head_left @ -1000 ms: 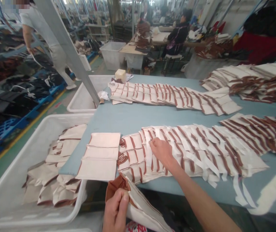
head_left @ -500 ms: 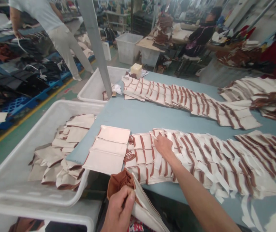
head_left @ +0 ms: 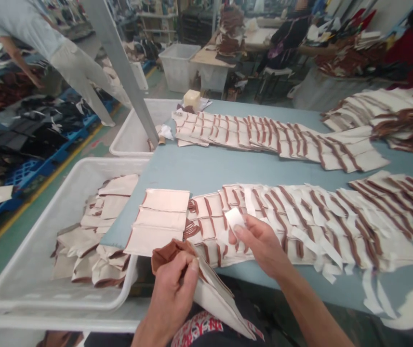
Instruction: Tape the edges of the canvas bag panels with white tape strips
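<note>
My left hand [head_left: 177,279] is closed on the edge of a cream fabric piece with brown lining [head_left: 213,294], which hangs down over my lap. Between the thumb and fingers of my right hand [head_left: 259,241] is a small white strip [head_left: 234,218], held above the table. Below that hand runs a row of overlapping cream pieces with brown edges [head_left: 209,226]. Loose white strips [head_left: 314,246] lie across the right part of this row. At its left end a flat cream panel with seams [head_left: 161,217] rests by the table corner.
A second row of cream pieces [head_left: 264,137] lies along the far side of the blue table [head_left: 206,166]. White bins [head_left: 79,168] holding fabric stand to the left. A metal post [head_left: 123,72] slants up at the table's corner. A person [head_left: 61,53] bends beside blue pallets.
My right hand has lifted off the row and come back toward me, now with a white strip in its fingers. My left hand keeps its hold on the fabric piece.
</note>
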`<action>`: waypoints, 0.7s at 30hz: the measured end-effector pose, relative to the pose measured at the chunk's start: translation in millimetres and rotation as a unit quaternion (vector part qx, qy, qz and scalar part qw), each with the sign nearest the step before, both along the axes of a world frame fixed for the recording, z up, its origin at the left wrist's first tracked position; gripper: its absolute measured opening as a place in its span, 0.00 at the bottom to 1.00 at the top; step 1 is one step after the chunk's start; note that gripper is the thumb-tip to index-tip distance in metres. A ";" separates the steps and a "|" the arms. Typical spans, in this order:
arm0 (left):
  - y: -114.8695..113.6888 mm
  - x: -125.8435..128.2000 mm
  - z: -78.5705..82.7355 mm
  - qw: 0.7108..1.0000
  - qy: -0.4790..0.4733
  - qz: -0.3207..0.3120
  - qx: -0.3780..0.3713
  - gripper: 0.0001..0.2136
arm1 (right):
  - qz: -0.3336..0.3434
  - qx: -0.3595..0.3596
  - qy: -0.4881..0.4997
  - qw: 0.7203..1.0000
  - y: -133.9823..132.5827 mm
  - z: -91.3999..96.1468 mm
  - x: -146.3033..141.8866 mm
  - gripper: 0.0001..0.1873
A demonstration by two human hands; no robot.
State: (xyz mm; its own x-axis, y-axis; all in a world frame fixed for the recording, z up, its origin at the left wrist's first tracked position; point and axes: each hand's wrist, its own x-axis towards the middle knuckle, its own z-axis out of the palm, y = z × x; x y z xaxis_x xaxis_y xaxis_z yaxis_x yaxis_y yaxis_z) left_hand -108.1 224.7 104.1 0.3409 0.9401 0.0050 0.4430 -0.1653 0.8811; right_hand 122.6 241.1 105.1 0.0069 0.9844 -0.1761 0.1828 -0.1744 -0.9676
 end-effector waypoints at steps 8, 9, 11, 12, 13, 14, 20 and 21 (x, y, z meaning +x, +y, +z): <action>6.2 24.5 45.0 0.996 0.004 -0.092 -0.019 0.18 | 0.062 0.006 0.115 0.991 -44.0 49.9 -2.3 0.19; 5.0 26.7 47.5 0.995 -0.006 -0.090 -0.030 0.18 | 0.060 0.000 0.109 0.992 -48.9 53.2 -3.4 0.18; 2.3 30.2 51.6 0.993 -0.035 -0.088 -0.064 0.19 | 0.048 -0.011 0.088 0.995 -58.5 59.2 -6.4 0.16; 0.9 31.7 53.5 0.992 -0.049 -0.086 -0.079 0.19 | 0.043 -0.017 0.075 0.996 -63.1 61.8 -8.1 0.16; -0.6 33.1 55.5 0.991 -0.059 -0.081 -0.087 0.19 | 0.037 -0.016 0.056 0.998 -67.2 64.0 -9.8 0.15; -2.2 34.4 57.6 0.991 -0.065 -0.075 -0.089 0.18 | 0.028 -0.004 0.027 0.999 -70.9 65.6 -11.2 0.15; -16.4 43.7 67.2 0.979 -0.103 -0.061 -0.162 0.17 | -0.062 0.238 -0.328 0.912 -80.9 63.4 -15.1 0.14; -19.4 45.6 66.7 0.977 -0.106 -0.062 -0.174 0.17 | -0.064 0.276 -0.370 0.885 -81.5 62.3 -16.3 0.15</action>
